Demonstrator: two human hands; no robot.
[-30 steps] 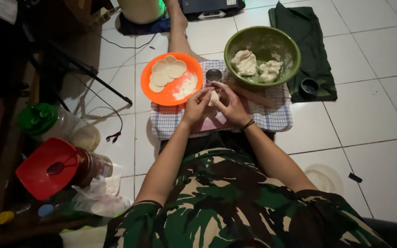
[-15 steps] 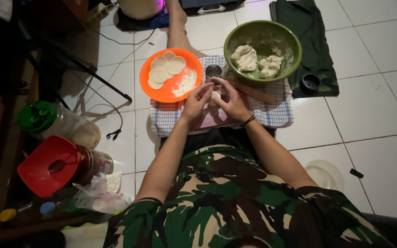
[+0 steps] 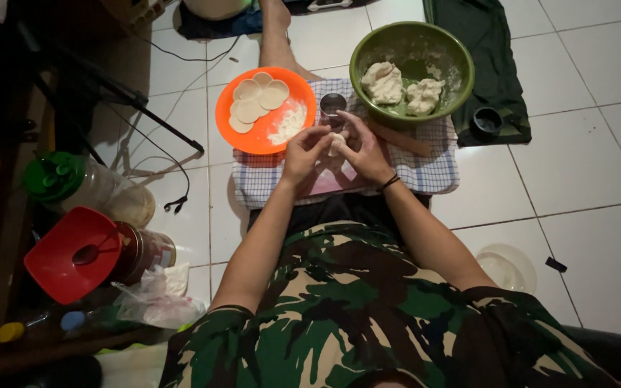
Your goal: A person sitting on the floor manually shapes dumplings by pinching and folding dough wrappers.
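Both hands meet over a checked cloth [image 3: 425,172] on the tiled floor. My left hand [image 3: 303,153] and my right hand [image 3: 363,149] pinch a small pale piece of dough [image 3: 336,144] between their fingertips. Just beyond the fingers stands a small metal cup [image 3: 332,105]. To the far left of the cup is an orange plate [image 3: 253,133] with several flat dough rounds [image 3: 256,100] and a heap of white flour [image 3: 289,122]. A green bowl [image 3: 411,43] at the far right holds two lumps of dough [image 3: 402,86].
A wooden rolling pin [image 3: 400,139] lies on the cloth under the bowl. A dark green cloth [image 3: 490,65] with a small black cup [image 3: 485,122] lies at the right. Jars with a red lid [image 3: 73,253] and green lid [image 3: 55,176], plastic bags and cables crowd the left. A clear lid [image 3: 504,266] rests on the tiles.
The hands stay together on the piece of dough, fingers shifting slightly as they work it. The view has tilted a little; nothing else has moved.
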